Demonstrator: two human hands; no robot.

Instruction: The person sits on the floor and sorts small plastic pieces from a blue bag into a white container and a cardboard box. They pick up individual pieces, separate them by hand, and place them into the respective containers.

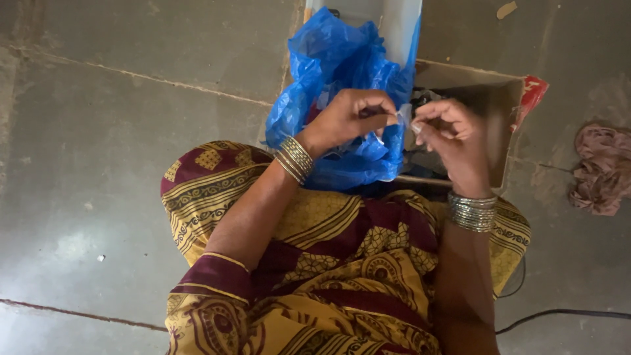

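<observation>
Both the left hand (351, 118) and right hand (447, 131) pinch a small white piece (404, 118) between them, seemingly light and flimsy, best held by its edges.

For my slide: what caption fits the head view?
Both hands pinch a small white piece above a blue plastic bag.

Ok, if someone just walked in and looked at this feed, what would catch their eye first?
Probably the bright blue plastic bag at top centre, bunched on the grey floor just beyond the person's lap. Right in front of it, the left hand and right hand pinch a small pale piece between their fingertips; what it is cannot be told. An open cardboard box sits behind the right hand, and a pink cloth lies crumpled at far right.
</observation>
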